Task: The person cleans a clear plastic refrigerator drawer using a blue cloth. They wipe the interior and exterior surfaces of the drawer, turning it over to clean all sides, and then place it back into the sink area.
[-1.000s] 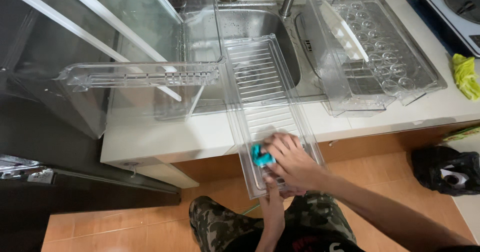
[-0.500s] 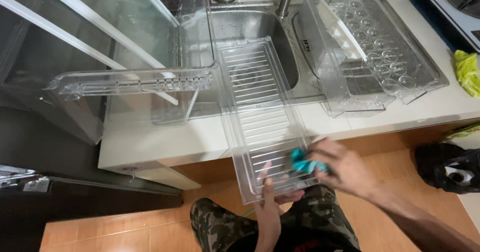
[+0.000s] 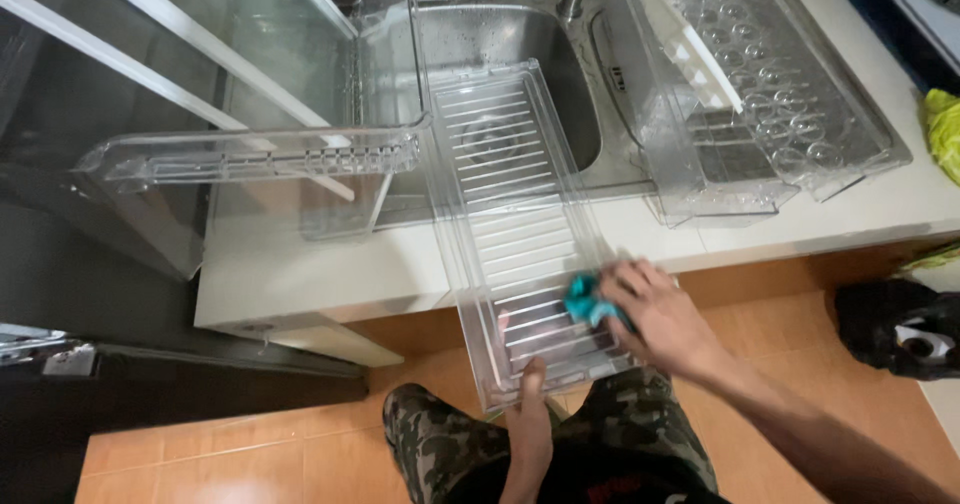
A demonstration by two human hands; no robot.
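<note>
Clear ribbed plastic tray [image 3: 510, 214], long, spanning sink to near counter edge, overhanging; teal cloth [image 3: 585, 299] bunched inside near right end.

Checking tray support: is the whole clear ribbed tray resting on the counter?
No, the clear ribbed tray juts past the counter edge, its near end propped by the left hand.

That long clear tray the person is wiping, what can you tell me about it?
The long clear tray looks like transparent plastic, with a ribbed floor and low walls. It lies lengthwise, its far end over the steel sink, its near end jutting past the counter edge. The left hand steadies the near end; the right hand presses a teal cloth inside it.
</note>
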